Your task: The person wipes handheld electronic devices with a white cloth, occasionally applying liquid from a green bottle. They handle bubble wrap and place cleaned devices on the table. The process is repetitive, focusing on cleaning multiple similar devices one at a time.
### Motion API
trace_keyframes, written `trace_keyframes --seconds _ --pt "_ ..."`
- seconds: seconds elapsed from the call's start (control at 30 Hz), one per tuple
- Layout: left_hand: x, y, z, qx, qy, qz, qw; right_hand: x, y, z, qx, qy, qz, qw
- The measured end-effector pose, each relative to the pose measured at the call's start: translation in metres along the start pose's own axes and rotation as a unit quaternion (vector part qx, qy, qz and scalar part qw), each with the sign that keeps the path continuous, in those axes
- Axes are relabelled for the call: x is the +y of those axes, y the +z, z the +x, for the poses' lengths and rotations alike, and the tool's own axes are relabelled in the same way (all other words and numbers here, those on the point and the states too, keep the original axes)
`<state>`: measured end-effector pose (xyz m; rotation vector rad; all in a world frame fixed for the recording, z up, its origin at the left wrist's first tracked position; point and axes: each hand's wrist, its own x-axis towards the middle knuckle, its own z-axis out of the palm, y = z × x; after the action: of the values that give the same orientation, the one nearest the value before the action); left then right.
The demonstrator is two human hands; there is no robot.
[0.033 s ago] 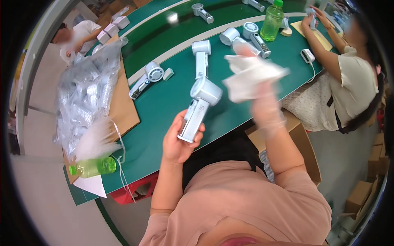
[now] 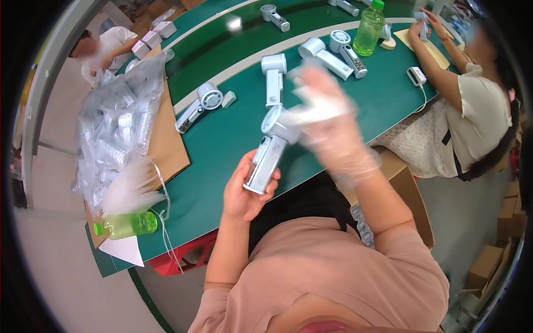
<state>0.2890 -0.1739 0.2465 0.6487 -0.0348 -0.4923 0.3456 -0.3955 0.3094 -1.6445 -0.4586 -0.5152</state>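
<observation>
My left hand [image 2: 236, 197] grips a pale blue handheld fan [image 2: 266, 161] by its handle, with the round head tilted up and away from me. My right hand [image 2: 336, 133], in a thin clear glove and smeared by motion, holds a white cloth [image 2: 316, 112] right beside the fan's head. Whether the cloth touches the head I cannot tell. Just beyond lies another handheld fan [image 2: 273, 83] on the green table [image 2: 222, 155]. To its left are a further fan [image 2: 200, 105] and a small pale block [image 2: 229, 99]; more fans [image 2: 325, 58] lie beyond my right hand.
At left, clear plastic bags [image 2: 116, 122] are piled on cardboard [image 2: 166, 133], near a green bottle [image 2: 130, 225] on its side. Another green bottle [image 2: 369, 30] stands at the far right, near a white charger [image 2: 415, 76]. Co-workers [image 2: 472, 105] sit right and far left. An open carton [image 2: 411, 188] is beside me.
My right hand has swung left with the cloth, from apart to close beside the fan's head. The fan in my left hand has shifted only slightly.
</observation>
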Motion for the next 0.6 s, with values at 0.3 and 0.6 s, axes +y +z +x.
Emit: trace_keyframes --seconds 0.3,0.6 --pt "-0.015 -0.019 -0.017 -0.104 0.055 0.029 0.993 -0.013 0.020 -0.009 -0.131 0.314 0.486 0.805" --pt "-0.016 0.009 -0.010 -0.018 0.135 -0.022 0.990 0.050 0.056 -0.068 -0.033 0.318 0.471 0.822"
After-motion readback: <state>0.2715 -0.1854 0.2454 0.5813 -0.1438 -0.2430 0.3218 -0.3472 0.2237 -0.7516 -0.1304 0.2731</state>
